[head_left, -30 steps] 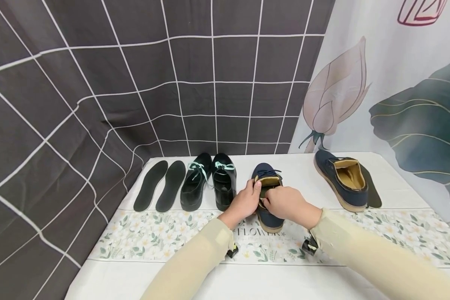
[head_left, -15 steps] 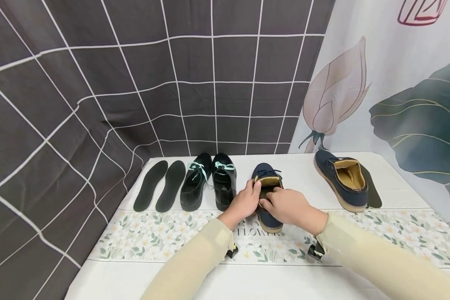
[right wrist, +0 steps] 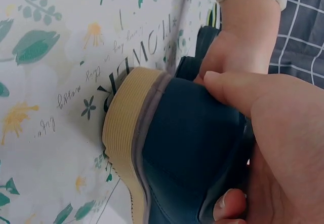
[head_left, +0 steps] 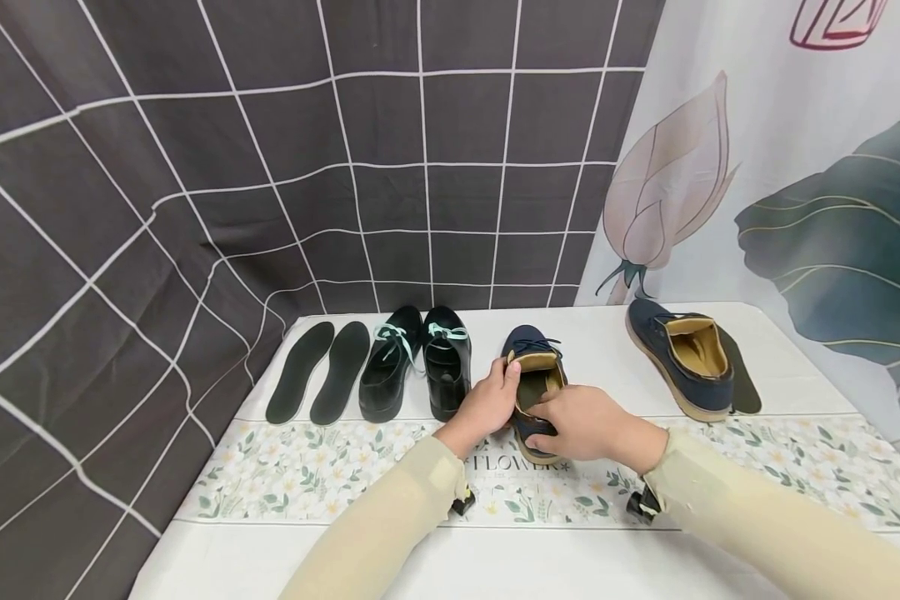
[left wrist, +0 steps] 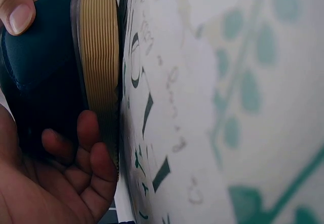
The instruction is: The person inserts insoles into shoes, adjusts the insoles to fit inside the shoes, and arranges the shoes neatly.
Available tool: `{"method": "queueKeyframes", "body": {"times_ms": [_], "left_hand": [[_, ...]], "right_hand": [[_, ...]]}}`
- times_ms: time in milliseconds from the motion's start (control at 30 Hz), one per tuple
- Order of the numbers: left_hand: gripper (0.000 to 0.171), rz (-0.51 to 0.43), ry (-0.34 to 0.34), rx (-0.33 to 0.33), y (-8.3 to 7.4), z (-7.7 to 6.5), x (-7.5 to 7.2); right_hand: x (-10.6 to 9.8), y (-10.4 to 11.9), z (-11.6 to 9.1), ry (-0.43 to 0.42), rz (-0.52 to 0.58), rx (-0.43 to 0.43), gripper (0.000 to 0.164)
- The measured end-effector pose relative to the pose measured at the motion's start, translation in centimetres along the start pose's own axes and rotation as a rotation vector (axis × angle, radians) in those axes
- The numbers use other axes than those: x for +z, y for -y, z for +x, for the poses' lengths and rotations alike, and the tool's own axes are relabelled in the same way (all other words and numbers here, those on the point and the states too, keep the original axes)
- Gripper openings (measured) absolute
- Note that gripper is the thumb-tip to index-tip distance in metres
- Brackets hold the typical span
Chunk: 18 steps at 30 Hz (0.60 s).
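Note:
A navy lace-up shoe (head_left: 525,339) with a tan sole stands on the table, toe pointing away. A dark insole (head_left: 529,388) shows inside its tan lining. My left hand (head_left: 489,405) holds the shoe's left side, thumb at the collar; in the left wrist view its curled fingers (left wrist: 88,153) lie against the outer side and sole. At the heel, my right hand (head_left: 591,423) grips the back of the shoe. In the right wrist view its thumb (right wrist: 228,88) presses the outer heel, with fingertips (right wrist: 230,203) at the collar. The rest of the fingers are partly hidden.
Two dark insoles (head_left: 300,372) lie at the left, beside a pair of black shoes (head_left: 383,383) with mint laces. To the right, another navy shoe (head_left: 675,358) stands partly over a dark insole (head_left: 739,375). A grid-patterned curtain (head_left: 465,200) hangs behind the table.
My right hand has drawn back from inside the shoe to its heel, its thumb now outside. More of the insole shows. The left hand keeps its hold.

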<state>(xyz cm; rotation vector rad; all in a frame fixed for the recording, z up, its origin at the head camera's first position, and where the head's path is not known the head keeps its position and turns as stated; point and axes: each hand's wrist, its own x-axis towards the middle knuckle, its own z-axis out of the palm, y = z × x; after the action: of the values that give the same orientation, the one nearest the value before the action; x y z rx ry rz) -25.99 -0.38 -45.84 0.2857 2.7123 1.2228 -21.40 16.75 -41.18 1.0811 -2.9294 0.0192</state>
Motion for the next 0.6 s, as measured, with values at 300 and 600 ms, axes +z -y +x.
{"method": "queueKeyframes", "body": {"times_ms": [300,600], "left_hand": [[0.072,-0.018,0.008,-0.005,0.01,-0.07,-0.10],[0.074,-0.023,0.028,-0.017,-0.01,-0.15,-0.06]], "right_hand": [[-0.25,0.21,0.11,0.050,-0.024,0.045,0.025],[0.60,0.23,-0.21,-0.042,-0.042,0.042,0.028]]}}
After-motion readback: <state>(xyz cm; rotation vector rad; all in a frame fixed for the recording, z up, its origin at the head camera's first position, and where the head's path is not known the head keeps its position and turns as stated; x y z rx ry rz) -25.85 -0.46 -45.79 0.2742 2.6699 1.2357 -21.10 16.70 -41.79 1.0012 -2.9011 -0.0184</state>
